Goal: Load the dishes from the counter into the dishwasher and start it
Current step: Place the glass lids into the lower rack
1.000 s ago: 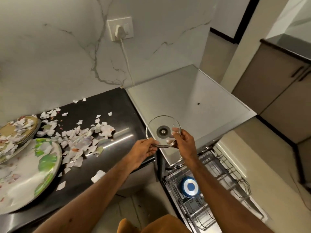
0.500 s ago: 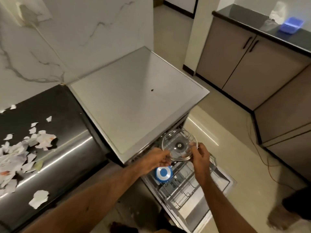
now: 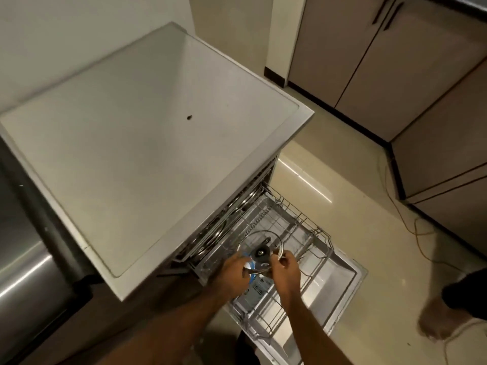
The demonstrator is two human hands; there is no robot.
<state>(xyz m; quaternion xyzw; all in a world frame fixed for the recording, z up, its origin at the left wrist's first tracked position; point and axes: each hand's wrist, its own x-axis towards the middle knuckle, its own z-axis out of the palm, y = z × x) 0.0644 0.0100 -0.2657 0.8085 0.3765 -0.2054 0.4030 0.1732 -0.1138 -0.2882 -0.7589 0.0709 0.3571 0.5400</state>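
A round glass lid [image 3: 257, 243] with a dark knob in its middle hangs above the dishwasher's pulled-out wire rack [image 3: 297, 233]. My left hand [image 3: 233, 272] grips its near-left rim and my right hand [image 3: 286, 268] grips its right rim. The dishwasher [image 3: 147, 143] has a flat grey top, and its door [image 3: 340, 293] lies open toward the floor. Something blue-rimmed sits in the rack, mostly hidden behind the lid and my hands. Metal dishes [image 3: 224, 230] show at the rack's back under the dishwasher's top.
A steel-fronted counter edge [image 3: 23, 272] is at the left. Brown cabinets [image 3: 395, 61] line the far right. An orange cord [image 3: 411, 225] trails over the pale floor. Someone's bare foot [image 3: 440, 322] stands at the right, close to the open door.
Both hands carried the lid from above the counter's edge, past the dishwasher's top, down over the rack. My view swung right, so the counter with plates and paper scraps left the frame.
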